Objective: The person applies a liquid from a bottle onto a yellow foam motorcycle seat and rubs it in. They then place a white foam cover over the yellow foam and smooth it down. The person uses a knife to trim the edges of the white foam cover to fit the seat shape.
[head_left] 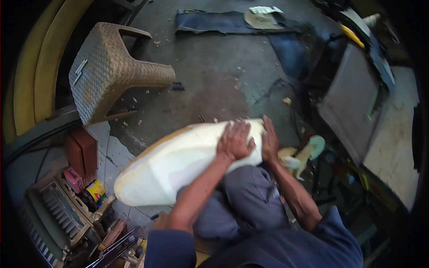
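A long cream foam pad (178, 152), shaped like a motorcycle seat, lies slantwise across my knees with a tan strip along its far edge. My left hand (235, 142) rests flat on top near the pad's right end, fingers stretched forward. Against that same right end my right hand (270, 142) is laid, its fingers straight and pointing away from me. Neither hand is wrapped around anything. The pad's underside is hidden.
A woven-pattern plastic stool (105, 67) lies tipped at the upper left. Near my left side are a tool case (60, 205) and a yellow can (95, 191). Dark fabric (214, 22) lies on the far floor. A grey panel (353, 98) leans at the right, and foam scraps (304, 156) lie beside my right forearm.
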